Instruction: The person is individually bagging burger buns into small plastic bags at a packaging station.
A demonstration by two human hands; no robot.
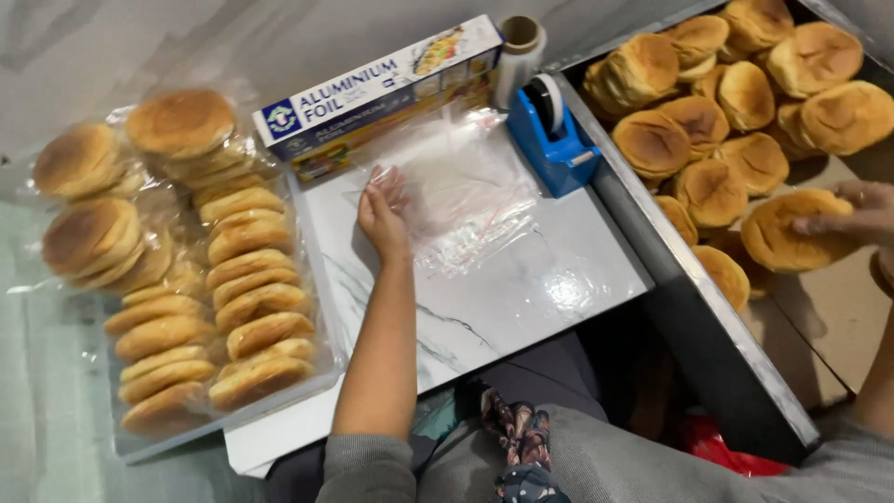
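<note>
Golden round bun (792, 233) sits at the near edge of the bun heap right of the blue tape dispenser (554, 140), right hand (852, 210) fingers curled over it. Left hand (384, 210) lies flat, fingers spread, on a clear plastic bag (466, 200) on the white marble desk (521, 289), just left of the dispenser.

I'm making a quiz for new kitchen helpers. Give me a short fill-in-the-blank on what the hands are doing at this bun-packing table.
1. The left hand rests flat on a clear plastic ____ lying on the marble board.
2. The right hand grips a ____ over the cardboard tray.
3. The tape dispenser beside the foil box is ____ in colour.
4. The packed buns lie to the person's ____.

Missing words: bag; bun; blue; left
</note>
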